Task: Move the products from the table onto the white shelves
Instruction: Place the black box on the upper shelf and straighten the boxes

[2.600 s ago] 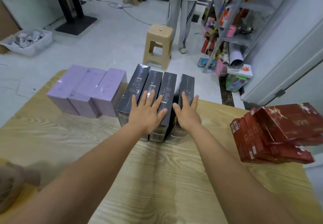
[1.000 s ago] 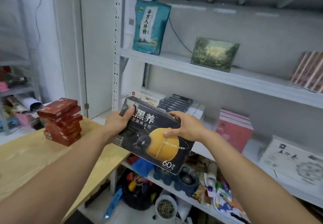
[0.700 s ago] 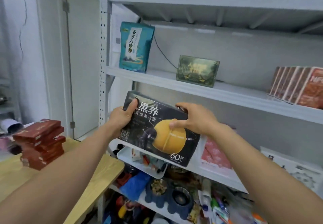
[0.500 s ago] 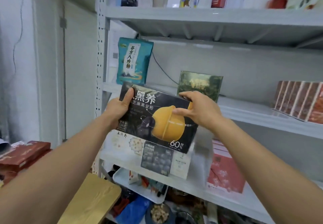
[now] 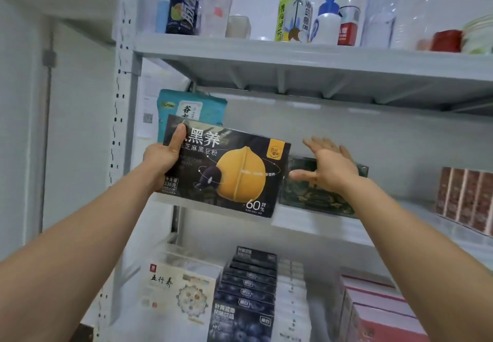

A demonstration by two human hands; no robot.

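Black box (image 5: 226, 171), centre frame: left grip (image 5: 161, 158) pinches its left end only; right grip (image 5: 333, 171) spread, empty. Risk: box twists, knocking the green box (image 5: 306, 197).

Both my bare forearms reach up and forward. My left hand (image 5: 162, 157) grips the black box (image 5: 226, 171) by its left edge, thumb pointing up across the front. My right hand (image 5: 329, 168) holds nothing, fingers straight and spread, palm turned away.
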